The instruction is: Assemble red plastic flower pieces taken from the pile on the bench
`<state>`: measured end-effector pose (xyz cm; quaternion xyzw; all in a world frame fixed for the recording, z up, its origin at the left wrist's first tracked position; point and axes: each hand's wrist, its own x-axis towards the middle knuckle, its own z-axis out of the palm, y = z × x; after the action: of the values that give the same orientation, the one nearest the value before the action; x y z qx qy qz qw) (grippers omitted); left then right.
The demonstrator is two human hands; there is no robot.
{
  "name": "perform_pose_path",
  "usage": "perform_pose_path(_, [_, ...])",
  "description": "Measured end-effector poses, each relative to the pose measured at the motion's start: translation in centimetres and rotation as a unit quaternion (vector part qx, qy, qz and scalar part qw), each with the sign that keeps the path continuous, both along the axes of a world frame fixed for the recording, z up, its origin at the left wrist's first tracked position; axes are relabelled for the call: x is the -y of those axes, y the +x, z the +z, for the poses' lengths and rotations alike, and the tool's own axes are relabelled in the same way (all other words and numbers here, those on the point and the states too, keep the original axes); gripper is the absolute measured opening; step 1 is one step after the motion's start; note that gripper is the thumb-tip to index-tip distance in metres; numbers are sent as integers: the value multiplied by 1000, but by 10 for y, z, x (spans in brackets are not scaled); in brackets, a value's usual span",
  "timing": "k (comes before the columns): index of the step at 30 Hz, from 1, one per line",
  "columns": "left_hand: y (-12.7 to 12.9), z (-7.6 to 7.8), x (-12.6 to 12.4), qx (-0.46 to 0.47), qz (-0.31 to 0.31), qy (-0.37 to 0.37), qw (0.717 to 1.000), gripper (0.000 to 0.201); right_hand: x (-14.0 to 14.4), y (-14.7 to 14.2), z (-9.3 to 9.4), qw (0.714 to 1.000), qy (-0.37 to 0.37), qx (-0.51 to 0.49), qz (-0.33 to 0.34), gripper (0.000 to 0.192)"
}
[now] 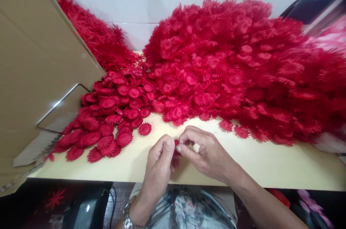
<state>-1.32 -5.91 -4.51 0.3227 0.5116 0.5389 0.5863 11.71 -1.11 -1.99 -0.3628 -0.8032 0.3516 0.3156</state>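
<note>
My left hand is closed, its thumb raised along the bent fingers. My right hand pinches with thumb and index finger right beside the left thumb. Between the two sets of fingertips shows a small red flower piece; most of it is hidden by the fingers. Both hands are over the front of the pale table. Nearest to them lies a single red fringed flower disc, flat on the tabletop.
Behind my hands rises a large heap of red fringed flower pieces. To the left are a denser pile of flower discs and red star-like pieces. A cardboard box and a bent metal wire border the left side.
</note>
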Motion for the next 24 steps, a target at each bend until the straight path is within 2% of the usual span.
perform_pose_path(3, [1,0,1,40,-12,5,999,24,-2,0,0,999,17,22,-28,11])
perform_pose_path(7, [4,4,-1,114,49,-1,992,22,-1,-8,0,998,17,-2,-59,13])
perform_pose_path(12, [-1,9,-3,136,116,-13,984,19,-17,-11,-1,984,8,-79,-161,13])
perform_pose_path(14, [-3,9,-3,120,112,-17,986,17,-32,-8,0,974,68,-58,-209,12])
perform_pose_path(16, [-3,10,-3,104,89,-20,990,13,-48,-5,2,956,175,33,-234,13])
perform_pose_path(18, [-3,10,-4,97,72,-15,993,10,-60,-2,4,926,262,136,-234,12])
perform_pose_path(20, [-2,9,-4,97,71,-13,993,9,-65,2,5,910,295,189,-221,15])
perform_pose_path(22, [-1,9,-5,97,79,-15,992,10,-62,7,4,919,291,178,-197,18])
perform_pose_path(24, [0,9,-5,98,86,-17,991,13,-53,10,3,941,263,137,-162,18])
